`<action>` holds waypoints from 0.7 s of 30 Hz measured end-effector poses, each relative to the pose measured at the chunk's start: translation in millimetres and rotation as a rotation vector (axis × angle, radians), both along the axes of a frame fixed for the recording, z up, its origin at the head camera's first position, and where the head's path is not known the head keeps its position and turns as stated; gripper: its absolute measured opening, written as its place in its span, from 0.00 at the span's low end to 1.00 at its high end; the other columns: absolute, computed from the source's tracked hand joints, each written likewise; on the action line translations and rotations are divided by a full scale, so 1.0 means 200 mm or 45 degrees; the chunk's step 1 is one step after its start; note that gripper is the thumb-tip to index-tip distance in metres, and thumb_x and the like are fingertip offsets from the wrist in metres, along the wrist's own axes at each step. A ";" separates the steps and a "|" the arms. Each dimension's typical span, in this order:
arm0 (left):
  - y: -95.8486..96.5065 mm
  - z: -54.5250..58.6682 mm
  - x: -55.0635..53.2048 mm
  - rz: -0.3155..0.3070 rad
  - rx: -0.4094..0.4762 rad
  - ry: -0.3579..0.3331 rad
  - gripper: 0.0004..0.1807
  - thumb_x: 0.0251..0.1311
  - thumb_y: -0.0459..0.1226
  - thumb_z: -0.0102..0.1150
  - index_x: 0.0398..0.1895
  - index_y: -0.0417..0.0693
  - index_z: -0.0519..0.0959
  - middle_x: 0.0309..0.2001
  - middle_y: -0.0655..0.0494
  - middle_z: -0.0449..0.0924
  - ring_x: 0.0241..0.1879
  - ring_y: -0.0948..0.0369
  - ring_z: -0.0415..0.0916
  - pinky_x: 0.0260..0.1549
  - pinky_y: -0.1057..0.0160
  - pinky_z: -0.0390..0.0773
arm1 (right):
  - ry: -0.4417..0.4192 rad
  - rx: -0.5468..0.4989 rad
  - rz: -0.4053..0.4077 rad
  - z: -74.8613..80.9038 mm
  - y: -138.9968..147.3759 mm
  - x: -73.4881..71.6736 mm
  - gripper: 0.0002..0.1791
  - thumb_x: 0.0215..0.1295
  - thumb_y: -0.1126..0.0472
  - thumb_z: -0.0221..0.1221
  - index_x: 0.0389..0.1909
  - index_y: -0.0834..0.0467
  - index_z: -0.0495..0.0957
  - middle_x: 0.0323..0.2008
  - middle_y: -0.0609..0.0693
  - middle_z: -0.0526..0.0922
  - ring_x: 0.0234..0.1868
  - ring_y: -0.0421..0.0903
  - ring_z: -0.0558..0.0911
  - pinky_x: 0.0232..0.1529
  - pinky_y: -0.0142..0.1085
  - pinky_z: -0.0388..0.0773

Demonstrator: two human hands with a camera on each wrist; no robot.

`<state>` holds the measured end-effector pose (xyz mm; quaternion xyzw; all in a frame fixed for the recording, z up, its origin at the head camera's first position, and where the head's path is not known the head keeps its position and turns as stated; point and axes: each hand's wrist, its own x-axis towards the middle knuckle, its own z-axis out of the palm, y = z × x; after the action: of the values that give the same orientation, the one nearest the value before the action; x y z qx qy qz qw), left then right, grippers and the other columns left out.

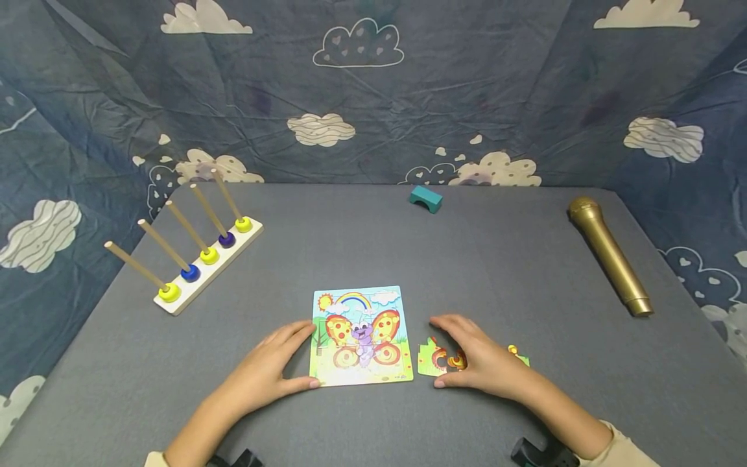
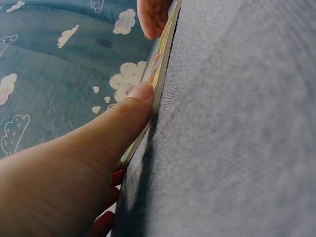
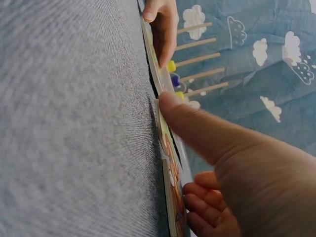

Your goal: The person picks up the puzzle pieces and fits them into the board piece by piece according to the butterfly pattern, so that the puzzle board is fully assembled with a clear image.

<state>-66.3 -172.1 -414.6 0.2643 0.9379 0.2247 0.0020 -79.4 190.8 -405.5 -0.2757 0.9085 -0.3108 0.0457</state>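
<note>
A square puzzle board (image 1: 364, 305) with a purple butterfly, sun and rainbow lies flat on the grey table. My left hand (image 1: 265, 366) is at its left side, thumb on the lower left corner and fingertips along the left edge. In the left wrist view the thumb (image 2: 123, 111) rests on the board's rim. To the right of the board, my right hand (image 1: 487, 360) arches over loose puzzle pieces (image 1: 428, 359), thumb and fingers spread apart. The right wrist view shows its thumb (image 3: 197, 121) resting at one piece's edge. Another green and yellow piece (image 1: 522, 357) peeks out behind this hand, which partly covers the pieces.
On the left stands a white peg rack (image 1: 198, 285) with upright wooden rods and yellow and blue rings. A teal arch block (image 1: 426, 198) is near the far edge. A gold microphone (image 1: 609, 256) lies at the right. Cloud-patterned cloth (image 1: 373, 97) hangs behind.
</note>
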 end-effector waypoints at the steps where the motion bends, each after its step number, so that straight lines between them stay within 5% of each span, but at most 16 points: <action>1: 0.00 0.00 0.00 0.000 0.001 0.001 0.47 0.43 0.64 0.57 0.63 0.44 0.64 0.60 0.52 0.63 0.58 0.53 0.61 0.53 0.49 0.63 | 0.006 0.021 0.004 0.00 0.00 0.00 0.48 0.37 0.42 0.70 0.60 0.59 0.64 0.55 0.49 0.66 0.56 0.46 0.65 0.53 0.46 0.65; 14: 0.01 0.02 -0.01 -0.009 0.007 -0.012 0.46 0.42 0.61 0.61 0.62 0.44 0.64 0.60 0.52 0.63 0.58 0.53 0.61 0.53 0.48 0.62 | 0.098 0.116 0.103 0.04 -0.04 -0.02 0.30 0.42 0.50 0.69 0.47 0.57 0.73 0.45 0.45 0.71 0.47 0.43 0.68 0.48 0.44 0.65; 21: 0.02 0.01 -0.03 -0.023 -0.006 -0.003 0.47 0.44 0.64 0.57 0.63 0.44 0.63 0.61 0.52 0.63 0.59 0.53 0.60 0.54 0.50 0.62 | 0.151 0.147 0.118 0.06 -0.05 -0.01 0.29 0.42 0.50 0.68 0.46 0.58 0.73 0.44 0.46 0.72 0.46 0.45 0.70 0.49 0.44 0.64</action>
<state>-71.7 -168.1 -412.6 0.2724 0.9360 0.2229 0.0056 -81.1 181.4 -393.5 -0.3324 0.9122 -0.2385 0.0218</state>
